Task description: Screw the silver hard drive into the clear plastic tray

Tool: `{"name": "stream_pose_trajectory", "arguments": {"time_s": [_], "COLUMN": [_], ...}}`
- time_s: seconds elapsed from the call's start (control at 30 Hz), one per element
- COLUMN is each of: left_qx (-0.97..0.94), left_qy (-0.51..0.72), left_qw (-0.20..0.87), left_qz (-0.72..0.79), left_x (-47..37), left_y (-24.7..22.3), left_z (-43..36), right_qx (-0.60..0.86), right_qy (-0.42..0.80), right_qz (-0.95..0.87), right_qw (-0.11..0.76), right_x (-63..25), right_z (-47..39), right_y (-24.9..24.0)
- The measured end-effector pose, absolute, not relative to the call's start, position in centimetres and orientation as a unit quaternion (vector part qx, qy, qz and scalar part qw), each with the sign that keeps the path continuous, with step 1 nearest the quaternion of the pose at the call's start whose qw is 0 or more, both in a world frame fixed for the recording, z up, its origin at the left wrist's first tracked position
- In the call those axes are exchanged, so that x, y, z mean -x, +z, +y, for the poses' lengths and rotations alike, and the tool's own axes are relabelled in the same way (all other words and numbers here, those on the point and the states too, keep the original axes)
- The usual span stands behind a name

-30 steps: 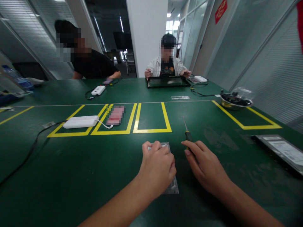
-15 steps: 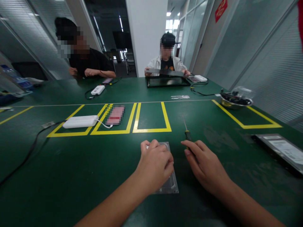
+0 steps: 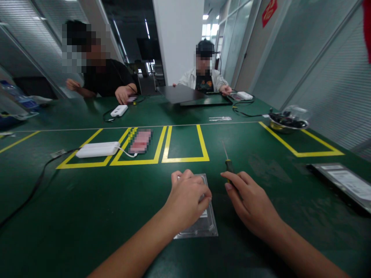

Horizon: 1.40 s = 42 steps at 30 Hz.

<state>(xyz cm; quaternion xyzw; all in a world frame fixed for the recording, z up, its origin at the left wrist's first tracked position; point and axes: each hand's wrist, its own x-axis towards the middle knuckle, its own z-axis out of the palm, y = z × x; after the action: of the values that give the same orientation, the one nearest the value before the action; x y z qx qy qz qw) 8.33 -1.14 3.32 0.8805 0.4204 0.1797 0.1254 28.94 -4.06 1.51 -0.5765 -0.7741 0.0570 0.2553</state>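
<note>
My left hand (image 3: 188, 197) lies over a silver hard drive (image 3: 210, 224) on the green table, its bent fingers spanning the drive from side to side. Much of the drive's upper face and left edge is hidden beneath this hand. To the right, my right hand (image 3: 249, 197) is closed around the handle of a screwdriver (image 3: 228, 166). The thin shaft points away from me, apart from the drive. A second hard drive (image 3: 344, 181), with a white label and a dark edge, is at the far right.
Yellow tape frames (image 3: 185, 159) mark the table (image 3: 116, 208). A white power bank (image 3: 97, 150) is cabled to a phone (image 3: 141, 141). A metal bowl (image 3: 285, 126) holds dark parts. Across the table, one person (image 3: 107, 79) sits left; another (image 3: 204, 77) handles a dark flat panel (image 3: 181, 94).
The person opposite has swung the dark panel down to the left. The other person's hand has reached toward a phone. My hands have barely moved.
</note>
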Motion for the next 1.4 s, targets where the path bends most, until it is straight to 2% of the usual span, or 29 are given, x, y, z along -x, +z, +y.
{"name": "stream_pose_trajectory", "arguments": {"time_s": [0.23,0.6,0.9,1.2,1.4], "left_qx": [-0.888,-0.877,-0.871,-0.899,-0.908], "left_qy": [0.174,0.164,0.177,0.133,0.141], "left_qw": [0.092,0.124,0.160,0.151,0.135], "left_qz": [0.416,0.434,0.430,0.388,0.369], "left_x": [-8.7,-8.5,-7.7,-5.8,-5.4], "left_y": [3.5,3.6,3.5,4.3,4.1], "left_z": [-1.2,-1.0,-1.1,-2.6,-3.5], "right_qx": [0.576,0.578,0.557,0.484,0.504], "right_qy": [0.055,0.047,0.032,-0.034,0.029], "right_qz": [-0.773,-0.774,-0.778,-0.782,-0.711], "right_qw": [0.260,0.254,0.290,0.392,0.489], "right_x": [-28.8,-28.8,-28.8,-29.3,-29.6], "right_z": [-3.9,-4.0,-4.1,-4.1,-4.8], "right_y": [1.5,1.7,2.1,2.2,4.4]}}
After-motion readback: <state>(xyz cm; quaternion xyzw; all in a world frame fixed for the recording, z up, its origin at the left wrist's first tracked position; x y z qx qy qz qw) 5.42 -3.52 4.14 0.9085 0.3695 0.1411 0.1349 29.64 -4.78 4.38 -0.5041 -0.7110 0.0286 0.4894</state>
